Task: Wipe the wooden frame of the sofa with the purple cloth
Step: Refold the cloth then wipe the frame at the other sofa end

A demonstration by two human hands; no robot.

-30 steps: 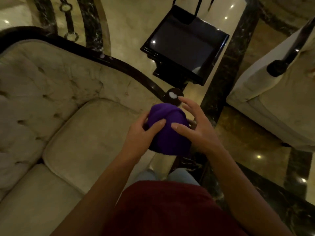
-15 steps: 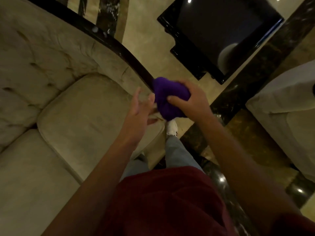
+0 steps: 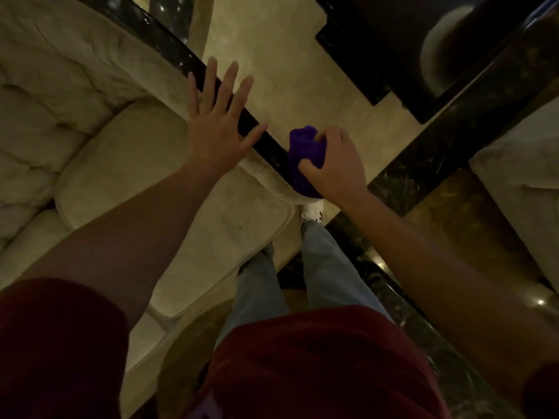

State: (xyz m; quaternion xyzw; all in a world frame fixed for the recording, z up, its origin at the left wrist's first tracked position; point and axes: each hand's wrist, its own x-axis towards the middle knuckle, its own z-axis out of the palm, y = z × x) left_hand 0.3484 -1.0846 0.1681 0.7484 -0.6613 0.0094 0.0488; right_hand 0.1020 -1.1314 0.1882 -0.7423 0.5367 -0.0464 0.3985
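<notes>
Item: bunched purple cloth [image 3: 304,158], gripped in the right hand [image 3: 335,164], fingers curled tight around it; the cloth is pressed against the dark glossy wooden frame [image 3: 181,60] at the front end of the sofa arm.
Item: left hand [image 3: 216,122], fingers spread wide and holding nothing, laid flat over the frame rail and the edge of the cream tufted sofa upholstery [image 3: 60,95].
Item: pale marble floor [image 3: 281,65] beyond the frame.
Progress: judged barely begun. The cloth meets only the rail's near end; the long stretch curving toward the sofa back looks unwiped.
</notes>
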